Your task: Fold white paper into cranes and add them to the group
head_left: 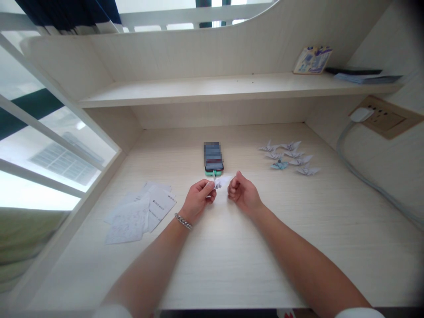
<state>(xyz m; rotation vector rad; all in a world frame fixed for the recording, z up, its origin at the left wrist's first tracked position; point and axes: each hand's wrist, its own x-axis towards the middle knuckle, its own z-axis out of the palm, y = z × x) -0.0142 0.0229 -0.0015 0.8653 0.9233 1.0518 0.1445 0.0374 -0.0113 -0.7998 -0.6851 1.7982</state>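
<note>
Both my hands meet over the middle of a pale wooden desk (232, 247), pinching a small piece of folded white paper (222, 182) between them. My left hand (198, 199), with a metal bracelet at the wrist, is closed on the paper's left end. My right hand (243, 193) is curled closed on its right end. Just beyond the paper a phone (213, 158) in a green case lies on the desk. Several finished folded paper cranes (291, 157) sit in a group to the right of the phone.
A loose pile of white paper sheets (141, 212) lies at the left of the desk. A shelf (232, 86) above carries a small packet (312, 59) and flat items. A wall socket (386, 115) with a white plug and cable is at the right.
</note>
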